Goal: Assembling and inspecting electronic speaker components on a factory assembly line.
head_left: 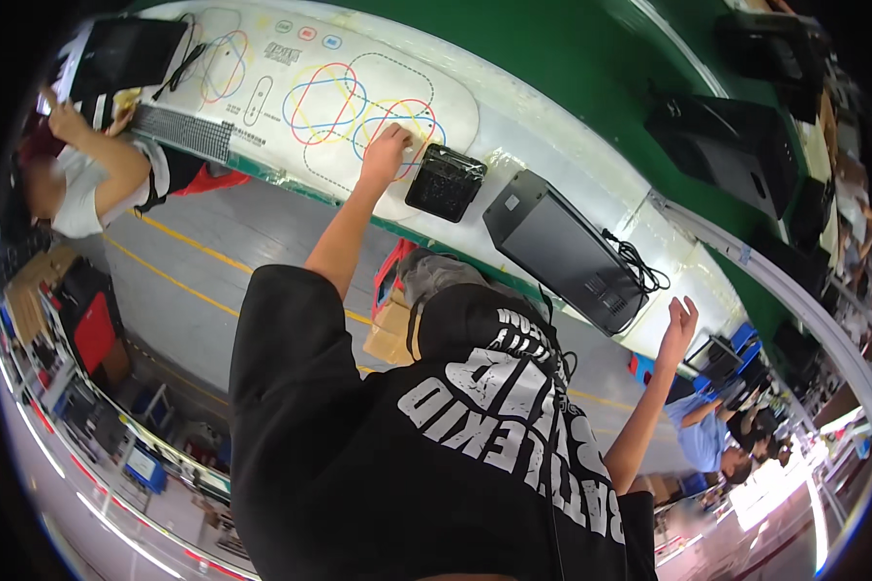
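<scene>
Large dark case: a long, black, box-shaped case (pixel 562 247) lay on its side along the near edge of the long white surface (pixel 543 145), towards that surface's right end.
Cable: a coiled black cord (pixel 639 266) lay at the case's right end.
Small square box: a glossy black square box (pixel 446 184) sat left of the case, apart from it, close to the near edge.
Left hand: the left hand (pixel 388 153) was just beside the square box, its fingers curled; whether they gripped anything could not be told.
Right hand: the right hand (pixel 680 327) was open and empty near the case's corded end, by the near edge.
Printed mat: a white mat with coloured loops (pixel 325 102) covered the surface leftward from the square box.
Left end: a flat black panel (pixel 131 53) lay by the far left corner; a co-worker in a white top (pixel 107 184) stood at the near edge.
</scene>
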`<control>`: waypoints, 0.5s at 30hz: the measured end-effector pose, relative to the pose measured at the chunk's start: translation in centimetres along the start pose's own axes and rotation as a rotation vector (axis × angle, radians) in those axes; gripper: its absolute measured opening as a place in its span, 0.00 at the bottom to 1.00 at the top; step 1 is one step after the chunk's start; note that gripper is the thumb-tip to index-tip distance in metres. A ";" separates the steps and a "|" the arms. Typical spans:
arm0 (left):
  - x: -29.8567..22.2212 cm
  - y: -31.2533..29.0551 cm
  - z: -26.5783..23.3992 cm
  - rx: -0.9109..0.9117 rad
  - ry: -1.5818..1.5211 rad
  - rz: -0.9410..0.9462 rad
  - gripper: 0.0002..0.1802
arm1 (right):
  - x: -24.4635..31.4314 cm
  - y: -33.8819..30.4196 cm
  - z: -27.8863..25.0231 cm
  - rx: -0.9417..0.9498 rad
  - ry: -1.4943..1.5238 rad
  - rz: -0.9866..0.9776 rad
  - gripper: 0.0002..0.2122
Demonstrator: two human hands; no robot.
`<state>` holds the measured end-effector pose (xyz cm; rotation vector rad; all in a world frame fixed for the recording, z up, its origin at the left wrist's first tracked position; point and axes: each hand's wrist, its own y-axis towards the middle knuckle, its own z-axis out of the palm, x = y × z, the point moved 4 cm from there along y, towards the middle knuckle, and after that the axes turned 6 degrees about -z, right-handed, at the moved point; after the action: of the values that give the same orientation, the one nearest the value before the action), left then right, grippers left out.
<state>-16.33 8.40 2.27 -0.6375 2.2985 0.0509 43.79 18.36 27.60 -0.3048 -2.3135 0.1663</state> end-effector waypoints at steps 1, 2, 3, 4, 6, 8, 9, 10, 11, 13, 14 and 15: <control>-0.1 -0.2 0.1 0.016 0.004 0.018 0.04 | -0.2 -0.8 -0.6 -0.028 0.008 0.002 0.19; -0.3 -0.1 0.3 0.030 0.008 0.037 0.03 | -0.5 -1.5 -0.9 -0.060 0.009 0.023 0.17; -0.6 0.4 0.5 0.048 0.005 0.047 0.03 | -0.8 -2.1 -1.2 -0.074 0.004 0.038 0.17; -1.6 1.0 0.1 0.001 -0.030 0.134 0.04 | -0.9 -2.6 -1.4 -0.090 0.022 0.045 0.17; -3.9 2.8 -0.3 -0.042 -0.124 0.222 0.04 | -0.3 -3.2 -0.8 -0.134 0.090 0.035 0.15; -4.8 3.6 0.8 0.012 -0.111 0.344 0.05 | 2.1 -3.2 0.9 -0.129 0.075 0.017 0.15; -5.4 3.8 1.4 0.058 -0.098 0.462 0.05 | 3.6 -3.1 1.8 -0.120 0.061 -0.008 0.15; -5.0 3.8 1.6 0.074 -0.100 0.432 0.06 | 5.4 -2.5 3.1 -0.100 0.055 -0.036 0.14; -4.6 3.7 2.0 0.068 -0.100 0.431 0.06 | 7.1 -1.6 4.4 -0.098 0.057 -0.042 0.14; -3.4 3.1 1.9 0.134 -0.019 0.408 0.06 | 11.7 -0.6 8.3 -0.037 0.018 -0.203 0.15; -3.5 3.1 1.5 0.156 -0.022 0.366 0.07 | 15.2 -0.4 11.1 0.014 -0.053 -0.245 0.14; -3.5 2.6 1.1 0.159 -0.022 0.372 0.07 | 18.6 -0.1 14.5 0.067 -0.124 -0.288 0.14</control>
<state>-14.65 12.42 3.40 -0.1237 2.3426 0.0501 20.88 22.92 30.60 0.0764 -2.4382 0.1205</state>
